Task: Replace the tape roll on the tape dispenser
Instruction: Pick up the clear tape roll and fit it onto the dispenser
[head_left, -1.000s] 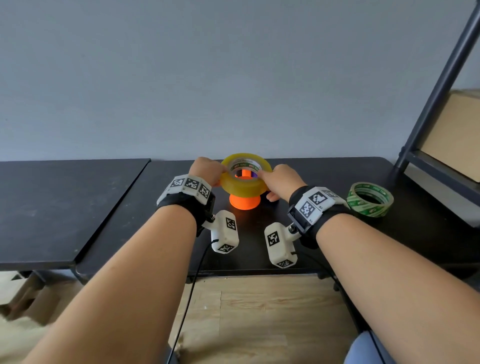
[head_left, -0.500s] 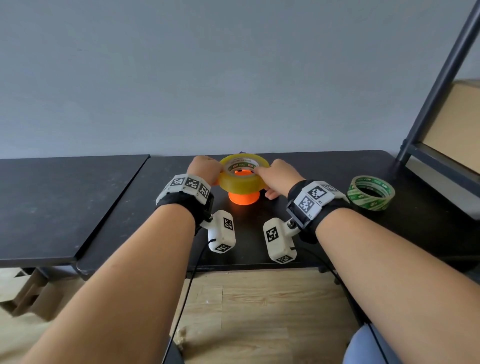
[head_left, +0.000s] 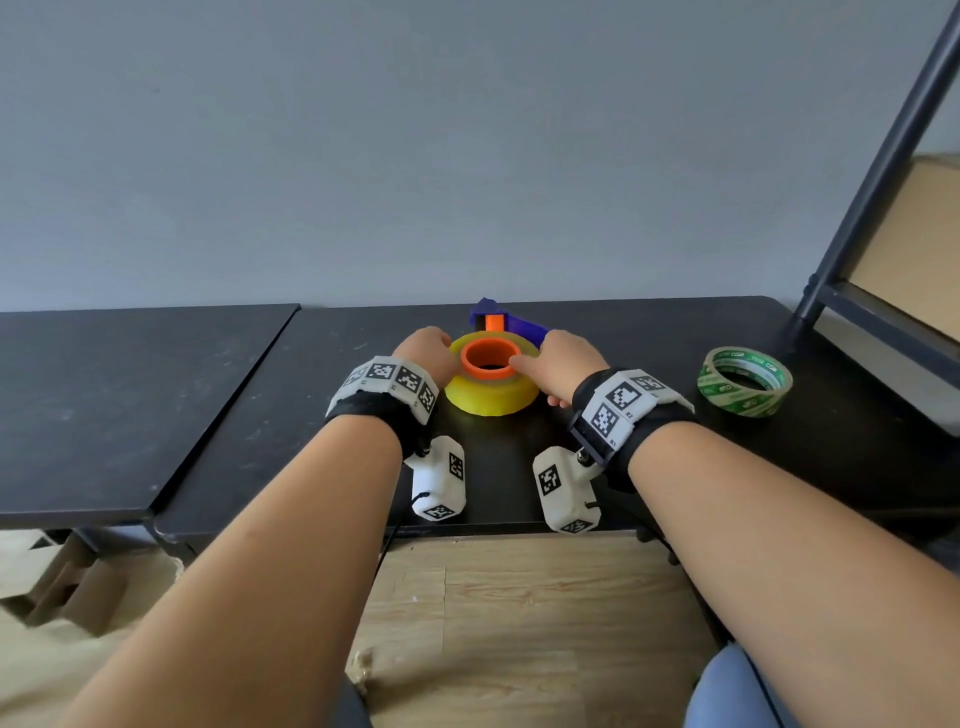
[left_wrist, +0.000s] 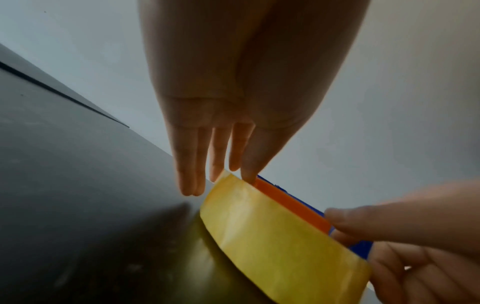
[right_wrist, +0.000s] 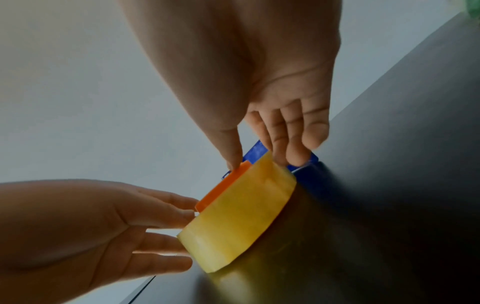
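A yellow tape roll (head_left: 491, 397) lies flat on the black table (head_left: 311, 415), seated round the orange hub (head_left: 488, 373) of the blue dispenser (head_left: 524, 327). My left hand (head_left: 428, 353) touches the roll's left side with straight fingers (left_wrist: 187, 174), its thumb at the top edge by the hub (left_wrist: 291, 203). My right hand (head_left: 563, 358) grips the roll's right side. Its thumb lies on the hub rim (right_wrist: 221, 189), its fingers (right_wrist: 288, 144) bent over the roll's (right_wrist: 233, 216) far edge. The dispenser's base is hidden under the roll.
A green-printed tape roll (head_left: 743, 402) lies flat on the table to the right. Beyond it stands a dark shelf frame (head_left: 883, 156) holding a cardboard box (head_left: 909, 234). A second black table (head_left: 104, 389) adjoins on the left. The wall is close behind the dispenser.
The yellow roll has gone down over the orange hub, from hovering above it to lying low on the table. Both hands went down with it.
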